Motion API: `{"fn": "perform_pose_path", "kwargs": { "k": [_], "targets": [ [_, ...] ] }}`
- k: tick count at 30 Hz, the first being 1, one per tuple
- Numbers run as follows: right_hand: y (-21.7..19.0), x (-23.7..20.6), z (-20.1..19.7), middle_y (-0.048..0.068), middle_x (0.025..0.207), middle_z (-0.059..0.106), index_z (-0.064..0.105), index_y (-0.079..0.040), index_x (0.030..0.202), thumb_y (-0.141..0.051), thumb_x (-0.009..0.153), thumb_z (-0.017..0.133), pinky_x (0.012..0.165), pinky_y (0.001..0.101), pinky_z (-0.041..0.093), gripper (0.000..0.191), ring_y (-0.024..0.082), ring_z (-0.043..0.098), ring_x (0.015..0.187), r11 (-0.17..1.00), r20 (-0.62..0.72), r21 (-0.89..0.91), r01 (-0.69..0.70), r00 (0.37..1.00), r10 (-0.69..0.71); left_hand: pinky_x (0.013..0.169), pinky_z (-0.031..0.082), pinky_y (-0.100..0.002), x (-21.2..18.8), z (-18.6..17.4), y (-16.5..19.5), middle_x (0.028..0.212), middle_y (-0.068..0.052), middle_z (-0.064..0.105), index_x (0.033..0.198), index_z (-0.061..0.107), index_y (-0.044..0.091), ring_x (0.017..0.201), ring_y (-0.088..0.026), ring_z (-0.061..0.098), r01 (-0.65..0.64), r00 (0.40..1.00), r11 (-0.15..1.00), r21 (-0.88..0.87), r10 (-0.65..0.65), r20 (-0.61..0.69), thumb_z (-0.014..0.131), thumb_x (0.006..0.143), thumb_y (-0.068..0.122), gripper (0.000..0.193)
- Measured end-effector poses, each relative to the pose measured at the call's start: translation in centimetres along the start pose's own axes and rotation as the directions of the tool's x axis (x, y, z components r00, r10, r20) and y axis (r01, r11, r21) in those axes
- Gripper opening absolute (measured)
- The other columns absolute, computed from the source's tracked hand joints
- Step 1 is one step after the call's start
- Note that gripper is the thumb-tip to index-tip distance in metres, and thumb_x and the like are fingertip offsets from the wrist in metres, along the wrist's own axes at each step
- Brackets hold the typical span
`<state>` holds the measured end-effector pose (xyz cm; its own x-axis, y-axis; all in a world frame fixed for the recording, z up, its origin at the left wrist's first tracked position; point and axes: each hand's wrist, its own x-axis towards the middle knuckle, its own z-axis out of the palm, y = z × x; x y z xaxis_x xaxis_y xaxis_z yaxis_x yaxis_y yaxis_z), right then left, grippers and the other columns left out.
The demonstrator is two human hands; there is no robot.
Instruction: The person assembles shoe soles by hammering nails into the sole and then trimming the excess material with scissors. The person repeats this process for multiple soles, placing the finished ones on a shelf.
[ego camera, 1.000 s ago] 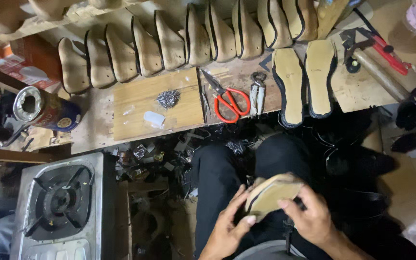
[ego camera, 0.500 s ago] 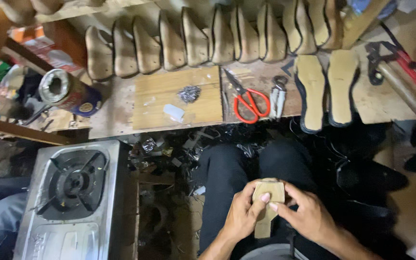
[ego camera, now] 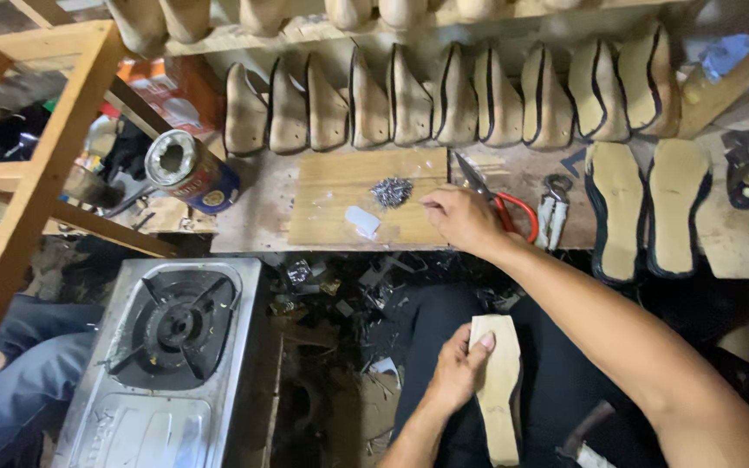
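The right hand point(ego camera: 465, 217) has left the lap and now reaches far out over the tabletop point(ego camera: 270, 217), its fingers point(ego camera: 431, 201) drawn narrow just beside the small pile of metal tacks point(ego camera: 391, 191) on the pale wooden board point(ego camera: 366, 204); whether a tack is already pinched cannot be told. Half a second ago both hands were together on the shoe last point(ego camera: 498, 394). Now only the left hand point(ego camera: 459, 368) holds it, fingers wrapped round its left edge, sole side up on the lap. So the work moves from positioning the last to fetching fasteners. The red-handled scissors point(ego camera: 513, 212) lie just behind the right hand, and the small white block point(ego camera: 362, 222) sits left of it. The view has also shifted closer and leftward, showing more of the gas stove point(ego camera: 166, 347).
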<state>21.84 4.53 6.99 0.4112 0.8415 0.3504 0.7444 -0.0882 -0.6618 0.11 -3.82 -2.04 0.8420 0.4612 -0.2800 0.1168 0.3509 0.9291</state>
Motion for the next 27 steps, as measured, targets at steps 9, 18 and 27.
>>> {"fn": "perform_pose_path", "kwargs": {
  "k": [9,18,27],
  "targets": [
    [1.0,4.1,3.4,0.013,0.089,0.062,0.07,-0.005,0.093,-0.01,0.088,0.07,0.07,0.045,0.055,0.007,0.032,0.065,0.083,0.907,0.128,-0.313,0.281,0.959,-0.253,0.091,0.052,-0.028,0.3,-0.1,-0.3,0.11,-0.004,0.071,0.128,0.062,0.001,0.1,-0.011,0.064,0.005,1.0,1.0,-0.009,-0.005,0.02,0.061,0.101,0.034,0.042],
    [2.1,4.8,2.8,0.008,0.092,0.072,0.074,-0.007,0.088,-0.02,0.092,0.072,0.072,0.0414,0.056,0.013,0.024,0.069,0.077,0.983,0.099,-0.149,0.107,0.991,-0.093,0.089,0.053,-0.028,0.7,0.2,-0.7,0.109,-0.004,0.071,0.129,0.06,0.002,0.098,-0.011,0.065,0.035,0.998,0.999,-0.013,-0.034,0.046,0.06,0.102,0.033,0.042],
    [2.3,4.9,1.6,0.011,0.097,0.073,0.08,-0.006,0.097,-0.018,0.089,0.075,0.079,0.0426,0.054,0.015,0.026,0.069,0.088,0.998,0.043,-0.052,0.023,0.999,-0.021,0.085,0.053,-0.027,1.0,0.4,-1.0,0.106,-0.005,0.071,0.129,0.061,0.001,0.094,-0.011,0.065,0.064,0.997,0.998,-0.004,-0.064,0.044,0.061,0.102,0.032,0.042]
  ]
}}
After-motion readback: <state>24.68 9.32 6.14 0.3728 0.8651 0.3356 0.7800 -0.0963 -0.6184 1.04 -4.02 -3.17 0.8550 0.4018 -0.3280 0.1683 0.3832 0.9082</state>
